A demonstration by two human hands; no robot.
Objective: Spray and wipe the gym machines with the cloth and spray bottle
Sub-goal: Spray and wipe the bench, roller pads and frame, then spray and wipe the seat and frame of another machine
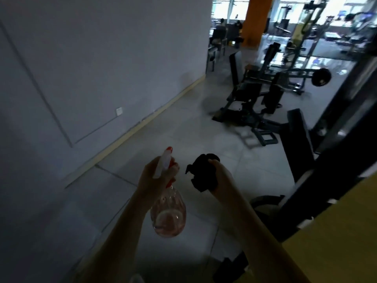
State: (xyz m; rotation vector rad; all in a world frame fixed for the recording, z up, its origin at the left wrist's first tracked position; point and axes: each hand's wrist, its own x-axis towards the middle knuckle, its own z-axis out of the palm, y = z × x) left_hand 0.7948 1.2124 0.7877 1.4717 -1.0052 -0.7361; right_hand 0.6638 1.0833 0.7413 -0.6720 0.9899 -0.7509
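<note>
- Left hand (pixel 157 176) is curling its fingers round the neck of the spray bottle (pixel 169 215), right under the trigger head. The clear body is hanging below the grip and the nozzle is poking out above it.
- Bottle's looking part full of pinkish liquid, so probably lightish. It's smooth plastic though, so the neck seems the safest hold.
- Right hand (pixel 219 176) is clutching the black cloth (pixel 204 172), which is bunching out of the fist toward the bottle. Soft and floppy, so grab it anywhere.
- Gym machine (pixel 255 94) is sitting well ahead of both grips.

— Dim up close: the left wall (pixel 81 68) and the near floor (pixel 183 129) sit in grey shade.
— All the light comes from the far windows (pixel 224 9), blown out white, with glare on the far tiles.
— The machines (pixel 255 94) are smeared by motion blur, and straight lines bend at the edges.
</note>
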